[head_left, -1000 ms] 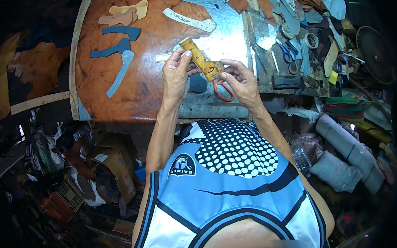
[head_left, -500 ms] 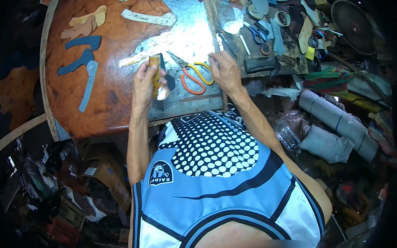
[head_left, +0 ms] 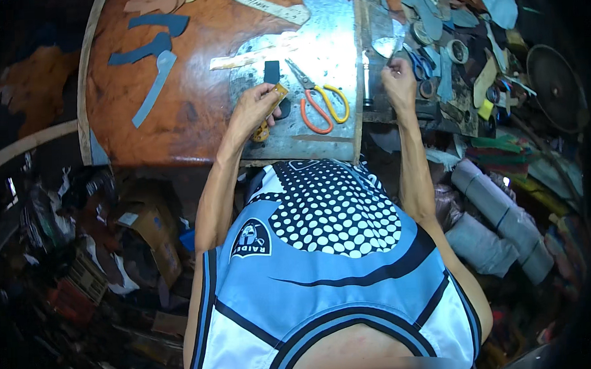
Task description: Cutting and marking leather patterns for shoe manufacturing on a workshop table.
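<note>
My left hand [head_left: 254, 108] is closed around a worn yellow-brown strip-shaped piece [head_left: 279, 93], whose upper end leans to the right. Beneath that hand lies a dark piece [head_left: 272, 71], flat on the bench sheet. Just to the right rest scissors [head_left: 318, 96] with one red-orange and one yellow handle, untouched. My right hand [head_left: 400, 82] is off to the right with curled fingers pressed together; a thin dark tip shows at them, too small to name. A slim pale and black tool [head_left: 367, 79] lies between the scissors and my right hand.
Blue-grey cut pieces [head_left: 150, 49] lie on the brown tabletop [head_left: 193, 116] at left. A pale marked strip [head_left: 268, 7] is at the far side. Blue-handled scissors [head_left: 421, 63], a tape roll [head_left: 457, 51] and scraps crowd the right. Wrapped rolls [head_left: 500, 192] stand below right.
The whole view has shifted, so the bench appears farther right. My right hand has moved away from the scissors, to the right. The yellow-brown piece in my left hand has tilted from upright toward the right.
</note>
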### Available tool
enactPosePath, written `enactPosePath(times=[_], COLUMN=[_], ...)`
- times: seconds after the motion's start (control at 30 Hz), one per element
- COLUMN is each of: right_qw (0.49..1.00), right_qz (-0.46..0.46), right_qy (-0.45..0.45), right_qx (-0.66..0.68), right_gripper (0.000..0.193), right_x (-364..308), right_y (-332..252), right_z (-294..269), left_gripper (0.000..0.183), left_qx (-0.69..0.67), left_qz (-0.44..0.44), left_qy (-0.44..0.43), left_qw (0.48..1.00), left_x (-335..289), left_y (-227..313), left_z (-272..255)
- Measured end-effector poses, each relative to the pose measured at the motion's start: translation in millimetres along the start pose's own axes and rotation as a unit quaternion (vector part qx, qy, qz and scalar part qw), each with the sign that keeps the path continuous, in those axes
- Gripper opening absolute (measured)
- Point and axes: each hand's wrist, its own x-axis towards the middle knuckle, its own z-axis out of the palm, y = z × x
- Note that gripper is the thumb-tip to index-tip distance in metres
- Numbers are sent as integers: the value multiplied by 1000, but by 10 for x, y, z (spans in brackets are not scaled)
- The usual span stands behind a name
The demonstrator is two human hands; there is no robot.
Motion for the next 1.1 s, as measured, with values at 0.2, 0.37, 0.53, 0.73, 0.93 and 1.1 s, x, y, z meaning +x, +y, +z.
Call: enactPosePath(times=[0.2, 0.37, 0.53, 0.73, 0.93, 1.1], right_qw=[940, 944, 938, 934, 921, 916], right_qz=[-69, -144, -133, -152, -340, -359], right_qy=[-244, -215, -260, -264, -182, -176], right_qx=[227, 205, 185, 189, 56, 3], right_gripper=[11, 20, 20, 19, 15, 12], right_x=[-844, -909, -911, -913, -896, -985], right_y=[-988, -945, -945, -936, -991, -1034], right_z=[600, 926, 936, 960, 881, 447], left_gripper=[34, 37, 39, 39, 39, 38], left_qx=[104, 96, 97, 97, 95, 61], left_qz=[-37, -26, -18, -8, -9, -6], left_qy=[9, 11, 20, 16, 9, 13], left_qw=[994, 995, 995, 995, 995, 998], left_x=[47, 43, 20, 6, -26, -1], left_y=[-115, -95, -113, -112, -50, -92], left_z=[-46, -16, -10, -9, 3, 6])
